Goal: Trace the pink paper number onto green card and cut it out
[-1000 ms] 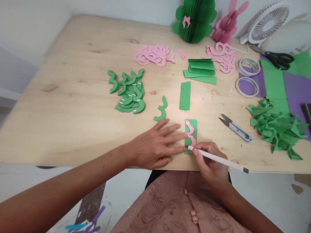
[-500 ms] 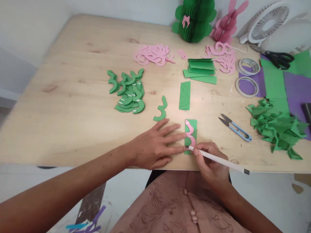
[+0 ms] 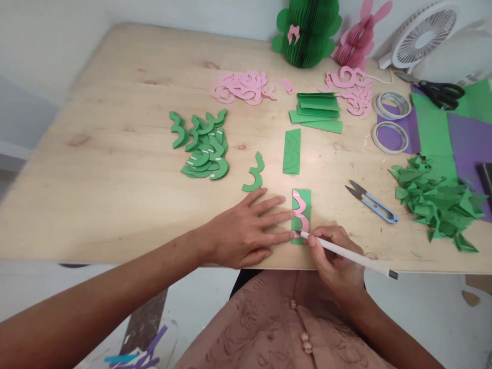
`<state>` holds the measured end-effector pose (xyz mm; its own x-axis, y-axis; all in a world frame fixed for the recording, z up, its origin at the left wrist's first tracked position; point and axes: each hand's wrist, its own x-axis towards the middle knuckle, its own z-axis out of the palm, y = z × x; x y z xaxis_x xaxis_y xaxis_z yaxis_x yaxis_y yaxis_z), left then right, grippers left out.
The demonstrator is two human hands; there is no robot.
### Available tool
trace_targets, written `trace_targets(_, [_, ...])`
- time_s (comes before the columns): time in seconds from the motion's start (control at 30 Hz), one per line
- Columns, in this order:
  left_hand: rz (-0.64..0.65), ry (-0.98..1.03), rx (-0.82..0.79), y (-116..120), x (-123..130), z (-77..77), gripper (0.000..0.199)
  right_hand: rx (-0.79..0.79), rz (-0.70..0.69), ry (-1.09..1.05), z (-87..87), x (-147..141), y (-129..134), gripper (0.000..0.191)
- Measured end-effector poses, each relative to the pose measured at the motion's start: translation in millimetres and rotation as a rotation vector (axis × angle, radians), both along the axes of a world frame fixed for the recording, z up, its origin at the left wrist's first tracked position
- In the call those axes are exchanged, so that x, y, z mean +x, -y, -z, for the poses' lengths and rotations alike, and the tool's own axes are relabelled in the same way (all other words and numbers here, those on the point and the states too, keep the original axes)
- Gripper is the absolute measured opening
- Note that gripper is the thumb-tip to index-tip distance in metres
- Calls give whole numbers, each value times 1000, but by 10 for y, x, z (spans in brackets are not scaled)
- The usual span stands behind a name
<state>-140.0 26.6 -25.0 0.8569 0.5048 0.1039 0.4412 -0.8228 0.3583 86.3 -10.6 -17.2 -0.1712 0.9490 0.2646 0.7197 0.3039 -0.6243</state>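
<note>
My left hand (image 3: 248, 230) lies flat with its fingers spread, the fingertips touching a wavy pink paper template (image 3: 303, 218). Under the template is a green paper strip (image 3: 306, 197) on the table. A white pen (image 3: 346, 251) is pinched in my right hand (image 3: 334, 256), its tip at the lower edge of the template. Just above my left fingers sits a wavy green cutout (image 3: 257, 174). Another green strip with drawn curves (image 3: 292, 151) lies farther up. Blue-handled thread snips (image 3: 372, 202) rest to the right of my hands.
Green cutouts (image 3: 207, 148) are piled at left, pink cutouts (image 3: 242, 87) behind. Folded green strips (image 3: 318, 106), tape rolls (image 3: 390, 137), black scissors (image 3: 440, 93) and green scraps (image 3: 442, 205) lie toward the right. A white fan (image 3: 425, 36) and a green honeycomb paper figure (image 3: 313, 31) stand at the back.
The pen tip has shifted slightly to the right along the bottom of the pink template, with my right hand. My left hand stays in place.
</note>
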Motion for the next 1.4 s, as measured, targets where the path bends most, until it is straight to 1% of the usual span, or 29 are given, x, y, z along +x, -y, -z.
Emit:
trace_targets(0.17, [-5,4,-3,-2,1,-7,47,-2,8,23,-21,14,1,7])
trace_targets(0.43, [-5,-14,-6,1,7,-18,46,-39,42,7,4,66,14,7])
trace_targets(0.57, [-1,-10,-3,0,6,-10,46,-25,46,15,7,79,9,8])
trace_targets(0.87, [4,-18,-10,-3,-2,-6,49,-40,80,8,25,81,31,6])
trace_targets(1.4, [1,-1,-7,0,1,-10,48,-74,127,-8,7,58,35,10])
